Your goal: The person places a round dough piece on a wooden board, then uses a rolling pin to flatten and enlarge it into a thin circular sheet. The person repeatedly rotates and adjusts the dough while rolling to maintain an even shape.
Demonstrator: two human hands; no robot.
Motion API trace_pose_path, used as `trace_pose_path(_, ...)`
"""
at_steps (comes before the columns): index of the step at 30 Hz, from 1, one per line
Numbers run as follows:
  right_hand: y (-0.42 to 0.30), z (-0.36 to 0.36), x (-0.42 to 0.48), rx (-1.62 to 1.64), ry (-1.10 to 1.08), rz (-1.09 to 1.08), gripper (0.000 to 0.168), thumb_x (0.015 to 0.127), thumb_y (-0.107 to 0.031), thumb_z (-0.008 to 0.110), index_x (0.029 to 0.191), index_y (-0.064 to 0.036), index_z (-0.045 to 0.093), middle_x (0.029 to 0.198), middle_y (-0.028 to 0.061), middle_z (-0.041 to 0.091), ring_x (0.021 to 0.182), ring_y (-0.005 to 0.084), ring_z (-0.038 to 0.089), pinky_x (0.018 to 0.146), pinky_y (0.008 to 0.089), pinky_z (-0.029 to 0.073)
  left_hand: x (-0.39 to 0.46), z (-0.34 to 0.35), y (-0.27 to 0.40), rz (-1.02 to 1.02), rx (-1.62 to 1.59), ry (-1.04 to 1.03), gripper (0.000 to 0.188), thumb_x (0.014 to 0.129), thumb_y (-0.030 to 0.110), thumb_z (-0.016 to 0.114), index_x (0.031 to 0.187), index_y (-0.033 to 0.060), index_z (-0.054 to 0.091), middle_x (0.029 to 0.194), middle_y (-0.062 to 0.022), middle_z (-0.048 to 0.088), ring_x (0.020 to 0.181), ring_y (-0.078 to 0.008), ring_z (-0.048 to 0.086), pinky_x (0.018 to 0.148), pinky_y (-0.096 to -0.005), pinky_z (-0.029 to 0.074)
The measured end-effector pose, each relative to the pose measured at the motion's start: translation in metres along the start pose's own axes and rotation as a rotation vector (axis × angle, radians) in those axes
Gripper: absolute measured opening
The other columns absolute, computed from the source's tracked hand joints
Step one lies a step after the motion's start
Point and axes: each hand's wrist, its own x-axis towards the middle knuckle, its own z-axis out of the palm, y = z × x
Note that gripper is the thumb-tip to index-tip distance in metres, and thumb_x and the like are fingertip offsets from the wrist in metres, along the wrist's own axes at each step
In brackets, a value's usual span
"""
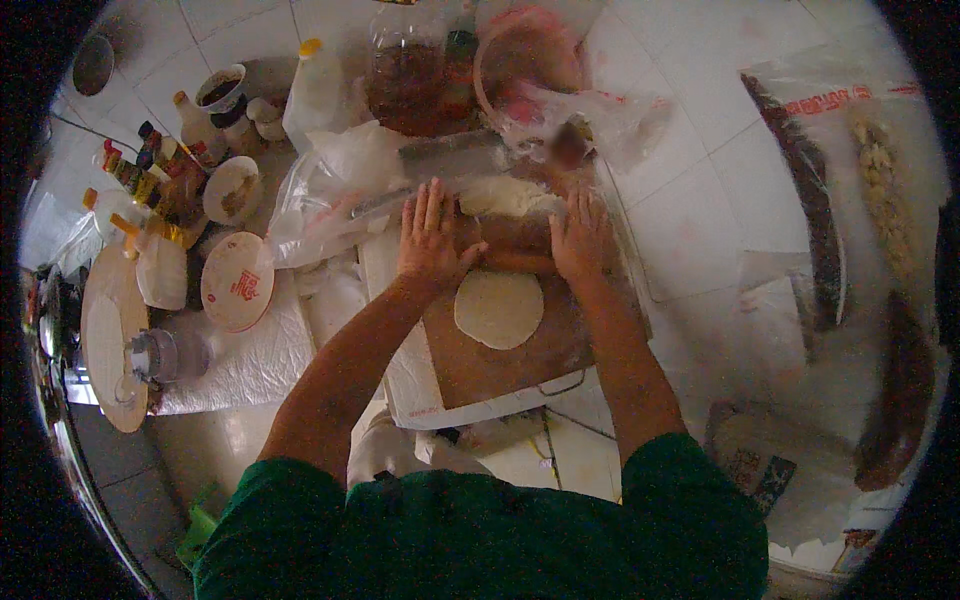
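Observation:
A wooden rolling pin point(517, 262) lies crosswise on a brown board point(480, 367), just beyond a flat round of pale dough point(499, 309). My left hand point(435, 240) is laid palm down at the pin's left end, its thumb stretched along it and its fingers pointing away from me. At the right end, my right hand point(581, 236) also lies palm down, fingers pointing away. Both palms are hidden, and neither hand is seen to wrap round the pin. Beyond the pin, between the hands, sits a thick strip of pale dough point(506, 196).
Plastic bags point(322, 202) lie left of the board. Farther left stand a round plate point(238, 282), a small bowl point(231, 190), several bottles and a white jug point(311, 97). Behind the board are a large clear jar point(409, 82) and a pink-rimmed tub point(525, 67).

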Motion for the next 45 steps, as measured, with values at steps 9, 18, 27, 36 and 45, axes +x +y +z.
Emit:
trace_pose_path(9, -0.032, -0.097, -0.222, 0.27, -0.256, -0.003, 0.065, 0.102, -0.026, 0.058, 0.156, 0.004, 0.036, 0.159, 0.0286, 0.039, 0.15, 0.0465, 0.033, 0.124, 0.0578, 0.021, -0.176, -0.082, 0.047, 0.115, -0.269, -0.52, 0.115, 0.084, 0.063, 0.071, 0.16, -0.007, 0.021, 0.169, -0.0283, 0.016, 0.157, -0.0452, 0.016, 0.126, -0.0581, 0.019)
trace_pose_path(18, -0.011, 0.012, 0.022, 0.011, 0.031, -0.051, 0.071, 0.103, -0.035, 0.057, 0.158, 0.002, 0.033, 0.161, 0.0258, 0.038, 0.149, 0.0464, 0.034, 0.124, 0.0569, 0.025, -0.014, 0.007, -0.013, 0.055, 0.069, -0.026, 0.103, 0.092, 0.065, 0.06, 0.159, -0.0054, 0.027, 0.17, -0.0264, 0.016, 0.158, -0.0428, 0.015, 0.128, -0.0567, 0.012)
trace_pose_path(27, -0.007, -0.071, -0.171, 0.314, -0.283, -0.057, 0.071, 0.101, -0.029, 0.057, 0.158, 0.003, 0.032, 0.163, 0.0266, 0.034, 0.149, 0.0489, 0.031, 0.122, 0.0583, 0.025, -0.161, -0.044, 0.049, 0.166, -0.151, -0.407, 0.099, 0.093, 0.061, 0.062, 0.157, -0.007, 0.031, 0.166, -0.0316, 0.022, 0.155, -0.0469, 0.023, 0.125, -0.0601, 0.018)
trace_pose_path(36, -0.015, -0.02, -0.035, 0.015, -0.117, -0.088, 0.069, 0.102, -0.032, 0.056, 0.159, 0.0, 0.033, 0.164, 0.0218, 0.035, 0.153, 0.0426, 0.029, 0.124, 0.0596, 0.019, -0.058, -0.015, 0.018, 0.019, -0.133, 0.004, 0.093, 0.094, 0.056, 0.062, 0.158, -0.0037, 0.033, 0.168, -0.0255, 0.023, 0.156, -0.0426, 0.023, 0.125, -0.0593, 0.019)
trace_pose_path(45, -0.019, -0.026, -0.061, 0.071, -0.137, -0.099, 0.069, 0.103, -0.034, 0.055, 0.157, 0.004, 0.034, 0.162, 0.0264, 0.036, 0.151, 0.0436, 0.031, 0.124, 0.0585, 0.02, -0.063, -0.018, 0.015, 0.041, 0.147, -0.247, 0.096, 0.093, 0.059, 0.061, 0.158, -0.0056, 0.032, 0.169, -0.0252, 0.02, 0.157, -0.0427, 0.017, 0.127, -0.0588, 0.011)
